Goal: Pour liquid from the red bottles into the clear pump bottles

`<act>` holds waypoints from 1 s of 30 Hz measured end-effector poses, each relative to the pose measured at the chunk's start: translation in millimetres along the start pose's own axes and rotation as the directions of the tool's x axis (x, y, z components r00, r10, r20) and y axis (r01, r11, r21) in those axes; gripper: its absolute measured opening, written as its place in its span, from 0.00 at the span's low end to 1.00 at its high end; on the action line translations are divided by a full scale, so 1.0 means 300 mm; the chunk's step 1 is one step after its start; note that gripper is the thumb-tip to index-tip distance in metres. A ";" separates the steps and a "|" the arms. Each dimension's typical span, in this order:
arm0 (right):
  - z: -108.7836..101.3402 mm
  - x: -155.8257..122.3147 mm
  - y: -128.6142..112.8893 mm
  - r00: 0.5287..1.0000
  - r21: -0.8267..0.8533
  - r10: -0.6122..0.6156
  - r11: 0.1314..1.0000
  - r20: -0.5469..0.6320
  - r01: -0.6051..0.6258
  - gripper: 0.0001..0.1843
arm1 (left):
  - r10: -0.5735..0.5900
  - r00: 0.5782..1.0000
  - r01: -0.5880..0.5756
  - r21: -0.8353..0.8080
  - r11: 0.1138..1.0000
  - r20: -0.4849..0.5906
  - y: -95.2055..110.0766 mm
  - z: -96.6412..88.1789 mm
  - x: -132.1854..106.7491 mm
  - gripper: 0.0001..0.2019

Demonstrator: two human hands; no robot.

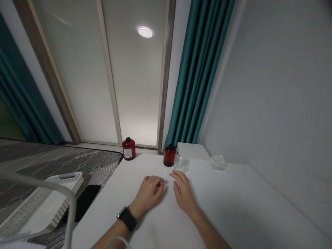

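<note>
Both hands rest on a white table (233, 207). My left hand (148, 193), with a black watch (127, 218) on the wrist, has its fingers curled and pinches something small and red that I cannot make out. My right hand (183, 192) lies beside it, fingers together and slightly bent, touching the tabletop. A thin pale stick (165, 173) lies on the table between the fingertips and a dark red jar (169, 155). A clear glass bottle (181, 164) stands just right of that jar.
A second red jar (129, 148) with a label stands on the window sill. A white box (193, 151) and a clear glass piece (218, 162) sit near the wall. Left of the table lie a white perforated basket (49, 200), a black phone (84, 202) and a grey mattress (52, 159).
</note>
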State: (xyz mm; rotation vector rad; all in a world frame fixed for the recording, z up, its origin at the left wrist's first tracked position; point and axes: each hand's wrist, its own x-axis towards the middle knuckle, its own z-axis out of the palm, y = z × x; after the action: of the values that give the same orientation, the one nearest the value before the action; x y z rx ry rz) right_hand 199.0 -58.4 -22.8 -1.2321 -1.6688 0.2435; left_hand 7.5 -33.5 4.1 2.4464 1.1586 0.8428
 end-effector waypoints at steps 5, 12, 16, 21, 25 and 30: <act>0.009 -0.016 -0.047 0.986 -0.031 -0.069 0.997 0.153 0.075 0.24 | -0.014 0.999 0.015 0.031 0.999 -0.035 0.007 -0.028 0.000 0.09; -0.010 -0.022 -0.065 0.964 0.012 -0.115 0.993 0.239 0.115 0.22 | -0.120 0.973 0.114 -0.040 0.993 -0.198 -0.015 -0.066 0.006 0.10; -0.005 -0.031 -0.087 0.953 0.037 -0.120 0.993 0.277 0.114 0.20 | -0.251 0.892 0.199 -0.170 0.965 -0.375 -0.083 -0.110 0.020 0.12; 0.004 -0.043 -0.098 0.932 0.048 -0.114 0.993 0.344 0.104 0.19 | -0.356 0.759 0.307 -0.183 0.934 -0.545 -0.171 -0.128 0.027 0.14; 0.010 -0.049 -0.096 0.913 0.055 -0.111 0.994 0.392 0.097 0.19 | -0.331 0.711 0.333 -0.118 0.936 -0.620 -0.203 -0.083 0.037 0.21; 0.010 -0.049 -0.099 0.899 0.055 -0.110 0.994 0.424 0.096 0.17 | -0.319 0.566 0.434 -0.055 0.899 -0.760 -0.282 -0.062 0.079 0.29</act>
State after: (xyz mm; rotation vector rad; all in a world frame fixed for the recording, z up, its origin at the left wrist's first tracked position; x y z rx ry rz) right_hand 178.3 -82.9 -13.7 -1.1127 -2.0914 0.5031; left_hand -43.0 38.5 -14.6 1.7761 1.9905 1.7662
